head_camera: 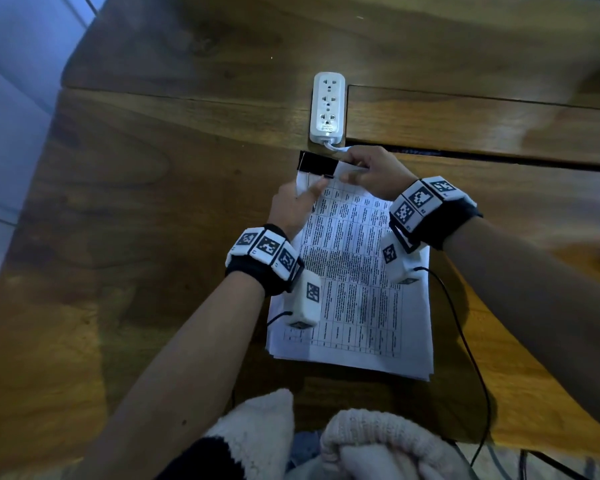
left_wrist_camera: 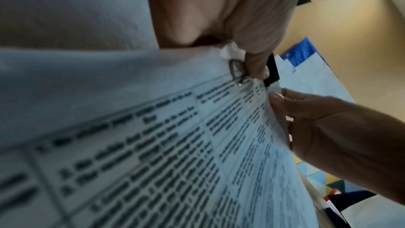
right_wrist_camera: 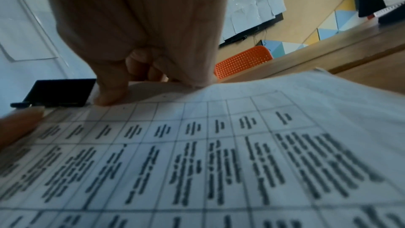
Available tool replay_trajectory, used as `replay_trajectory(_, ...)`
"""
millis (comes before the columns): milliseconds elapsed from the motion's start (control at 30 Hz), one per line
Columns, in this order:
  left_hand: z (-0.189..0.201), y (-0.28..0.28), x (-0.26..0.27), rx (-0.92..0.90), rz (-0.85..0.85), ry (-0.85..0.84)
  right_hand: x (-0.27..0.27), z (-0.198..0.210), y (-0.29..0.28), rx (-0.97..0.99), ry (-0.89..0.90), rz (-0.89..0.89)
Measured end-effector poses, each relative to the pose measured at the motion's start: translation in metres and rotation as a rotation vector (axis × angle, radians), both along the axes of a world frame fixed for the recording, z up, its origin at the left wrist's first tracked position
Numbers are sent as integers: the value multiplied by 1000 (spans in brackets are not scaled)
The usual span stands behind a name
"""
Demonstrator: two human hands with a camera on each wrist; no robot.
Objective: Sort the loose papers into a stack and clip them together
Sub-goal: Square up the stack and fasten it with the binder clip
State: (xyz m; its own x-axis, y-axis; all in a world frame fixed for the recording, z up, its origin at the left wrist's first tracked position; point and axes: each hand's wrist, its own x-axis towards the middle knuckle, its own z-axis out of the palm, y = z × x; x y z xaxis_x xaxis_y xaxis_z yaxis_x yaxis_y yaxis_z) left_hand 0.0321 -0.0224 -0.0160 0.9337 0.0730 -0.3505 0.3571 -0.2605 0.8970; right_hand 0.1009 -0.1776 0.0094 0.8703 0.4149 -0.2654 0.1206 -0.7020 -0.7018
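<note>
Head: stack (head_camera: 357, 306) by the table's (head_camera: 136, 220) near edge, clip (head_camera: 317, 165) on its far-left corner. Left wrist: left hand (left_wrist_camera: 230, 9) pinches the clip's handle (left_wrist_camera: 234, 71). Right wrist: right hand (right_wrist_camera: 136, 32) pinches the stack's far edge. Clipping step, it seems; next, likely fold the handle flat.

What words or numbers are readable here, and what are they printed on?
Nothing can be read.
On the papers: printed table, too blurred in every view.
On the power strip: small label, too small to read.
On the wrist bands: code squares, no words.
On the clip: nothing seen.
</note>
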Motion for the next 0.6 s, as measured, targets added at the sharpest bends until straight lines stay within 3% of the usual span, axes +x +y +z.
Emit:
replay_trajectory(167, 1, -3, -3, 10, 107, 59, 5, -1, -3, -245, -110, -91)
replay_trajectory(300, 2, -5, 1, 32, 183, 108, 4, -7, -30, -489, -31, -137)
replay_trajectory(433, -3, -9, 4, 45, 235, 164, -9, -13, -63, -192, 162, -411)
replay_trajectory(600, -4, -15, 8, 76, 254, 207, -34, -25, -85, 215, 233, -800)
